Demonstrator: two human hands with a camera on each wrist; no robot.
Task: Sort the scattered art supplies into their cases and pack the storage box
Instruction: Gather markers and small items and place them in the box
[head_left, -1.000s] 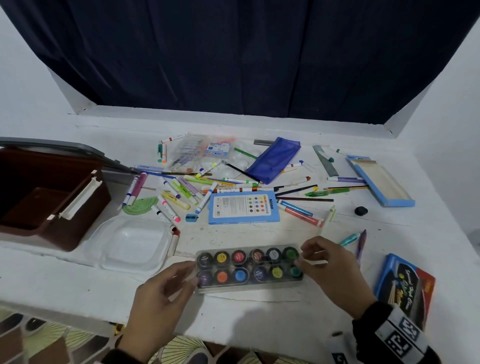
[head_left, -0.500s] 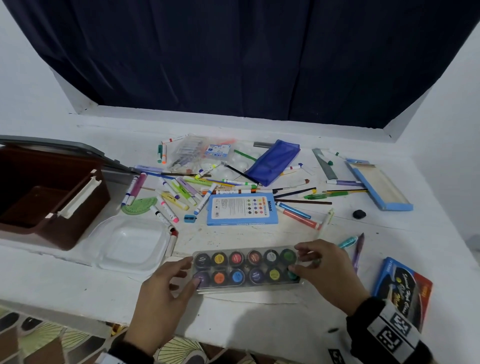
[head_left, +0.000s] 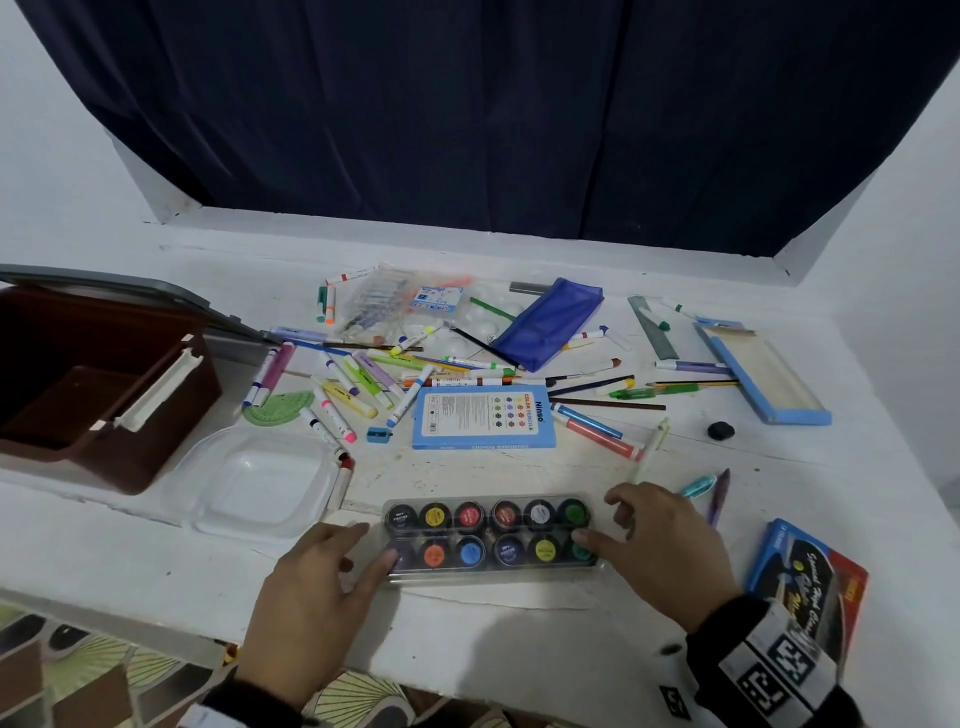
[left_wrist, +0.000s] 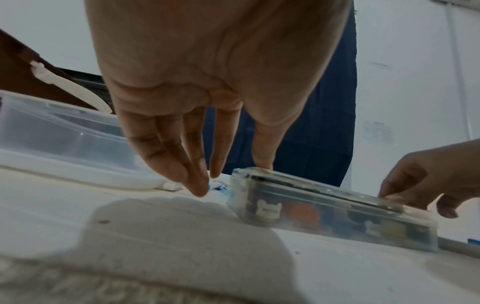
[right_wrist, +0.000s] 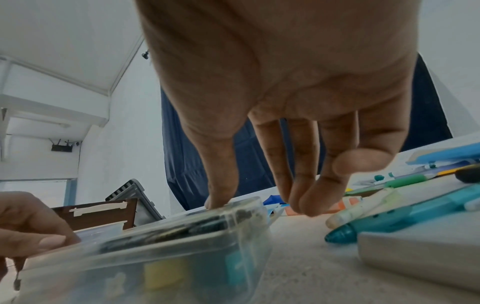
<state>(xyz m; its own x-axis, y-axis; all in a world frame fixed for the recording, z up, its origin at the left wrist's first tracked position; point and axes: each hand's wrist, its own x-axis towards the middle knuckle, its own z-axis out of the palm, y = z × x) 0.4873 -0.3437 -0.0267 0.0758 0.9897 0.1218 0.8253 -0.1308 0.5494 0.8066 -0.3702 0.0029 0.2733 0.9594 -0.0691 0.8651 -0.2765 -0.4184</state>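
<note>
A clear paint case (head_left: 488, 535) with two rows of coloured pots lies flat near the table's front edge. My left hand (head_left: 363, 545) is at its left end: the thumb touches the top corner of the paint case (left_wrist: 324, 214), while the straight fingers (left_wrist: 197, 185) point down at the table beside it. My right hand (head_left: 602, 519) is at the right end. Its thumb presses on the lid of the paint case (right_wrist: 155, 257), and its fingers (right_wrist: 306, 203) reach down past the end. The brown storage box (head_left: 171, 431) stands open at the left.
A clear plastic lid (head_left: 254, 483) lies between the box and the case. Behind the case lie a blue pencil box (head_left: 483, 418), scattered markers (head_left: 353, 384), a blue pouch (head_left: 550, 322) and an open blue tray (head_left: 763, 374). A teal pen (head_left: 698, 486) and a printed pack (head_left: 810, 577) lie right.
The paint case has stayed in place. Both hands have shifted slightly at its ends, and the thumbs now lie on its top.
</note>
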